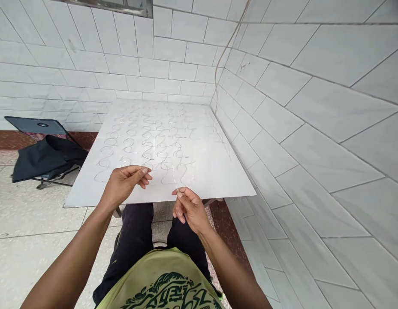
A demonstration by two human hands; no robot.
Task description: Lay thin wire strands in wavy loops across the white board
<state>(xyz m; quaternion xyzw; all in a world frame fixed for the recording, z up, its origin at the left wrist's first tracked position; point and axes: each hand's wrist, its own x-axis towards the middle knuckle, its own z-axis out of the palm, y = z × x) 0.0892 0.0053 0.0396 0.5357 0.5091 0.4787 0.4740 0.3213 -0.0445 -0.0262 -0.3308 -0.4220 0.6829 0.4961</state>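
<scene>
My right hand point(189, 209) pinches a thin, clear thread point(175, 180) that rises from its fingertips over the near edge of a white board point(205, 171). My left hand point(128, 180) hovers just left of it, fingers curled inward with thumb and fingertips close together; whether the thread reaches them is too fine to tell. Rows of several S-shaped wire curls point(147, 143) lie spread across the board. Both hands sit above my knees, close to the board's front edge.
A white tiled wall point(315, 128) runs close along the right side, with a thin cable point(223, 51) hanging in the corner. A folding chair with dark cloth point(46, 156) stands at the left on the tiled floor point(31, 223).
</scene>
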